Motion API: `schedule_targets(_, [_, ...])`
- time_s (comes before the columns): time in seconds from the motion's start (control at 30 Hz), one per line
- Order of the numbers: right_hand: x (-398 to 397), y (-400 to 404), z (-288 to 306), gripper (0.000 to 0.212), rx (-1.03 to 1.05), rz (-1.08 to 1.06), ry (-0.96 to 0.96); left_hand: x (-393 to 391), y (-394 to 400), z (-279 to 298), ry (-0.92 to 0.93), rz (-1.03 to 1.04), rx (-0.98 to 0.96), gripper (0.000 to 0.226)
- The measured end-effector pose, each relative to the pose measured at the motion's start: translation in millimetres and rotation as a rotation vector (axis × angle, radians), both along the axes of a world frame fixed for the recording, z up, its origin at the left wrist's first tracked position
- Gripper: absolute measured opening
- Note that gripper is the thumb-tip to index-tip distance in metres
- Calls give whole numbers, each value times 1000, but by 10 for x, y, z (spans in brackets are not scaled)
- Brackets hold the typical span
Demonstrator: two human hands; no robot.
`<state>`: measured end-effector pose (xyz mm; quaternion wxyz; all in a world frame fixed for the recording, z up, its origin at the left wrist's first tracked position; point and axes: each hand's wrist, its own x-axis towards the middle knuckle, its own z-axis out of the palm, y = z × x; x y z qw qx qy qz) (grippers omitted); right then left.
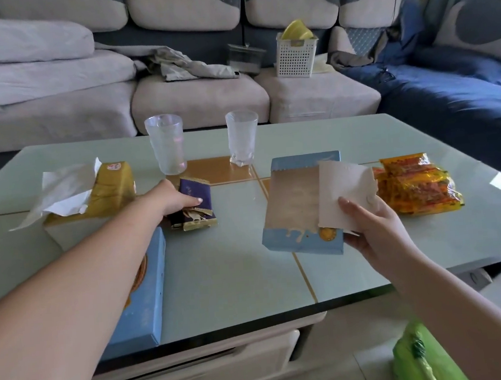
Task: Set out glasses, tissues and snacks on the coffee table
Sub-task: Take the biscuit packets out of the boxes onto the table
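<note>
- Left fingers (194, 201): curled on purple snack packs (194, 205), mid-worktop (234, 267).
- Right fingers (346, 204): pinching box (300, 206) flap (346, 193).
- Packs: light, crinkly, probably slippery; grip across edges.
- Glasses (166, 144): fragile, behind.

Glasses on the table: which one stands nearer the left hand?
The ribbed glass left of the other glass; it stands just behind the left hand.

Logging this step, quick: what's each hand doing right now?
Left hand: gripping the purple snack packets.
Right hand: holding the blue box by its open flap.
</note>
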<state>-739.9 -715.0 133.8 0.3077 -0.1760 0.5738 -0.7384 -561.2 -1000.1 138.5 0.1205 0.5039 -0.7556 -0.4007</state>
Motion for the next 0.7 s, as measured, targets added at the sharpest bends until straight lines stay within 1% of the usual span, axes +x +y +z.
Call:
schedule_targets(0.03, [10, -13, -5, 40, 4, 1, -7, -25, -9, -15, -36, -17, -29, 59])
schedule_targets(0.1, [23, -37, -20, 43, 13, 7, -10, -79, -40, -52, -108, -11, -61, 97])
schedule_targets(0.13, [28, -46, -29, 44, 16, 9, -13, -96, -46, -68, -150, -4, -84, 110])
schedule_targets(0.17, [32, -52, -37, 45, 18, 10, -17, -112, -57, -85, -196, 2, -107, 116])
schedule_targets(0.27, [41, -49, -54, 43, 21, 22, -27, -152, -59, -95, -270, 17, -152, 120])
schedule_targets(0.37, [44, -20, -44, 44, 17, 32, -33, -174, 14, -15, -265, 33, -296, 110])
schedule_targets(0.43, [36, 12, -19, 45, 6, 35, -49, -190, 76, 60, -163, 21, -415, 96])
schedule_targets(0.5, [29, 64, 20, 47, -26, 55, -74, -211, 260, 153, 15, -67, -449, 90])
schedule_targets(0.53, [26, 98, 45, 47, -47, 67, -90, -221, 387, 180, 124, -119, -407, 89])
schedule_targets(0.57, [24, 134, 74, 48, -66, 80, -105, -228, 544, 204, 242, -164, -305, 87])
schedule_targets(0.63, [15, 217, 116, 50, -88, 103, -138, -233, 901, 218, 470, -214, 42, 85])
schedule_targets(0.67, [8, 257, 124, 52, -88, 112, -152, -227, 1070, 216, 564, -222, 243, 80])
schedule_targets(0.7, [2, 300, 131, 54, -82, 122, -157, -227, 1211, 197, 628, -234, 447, 66])
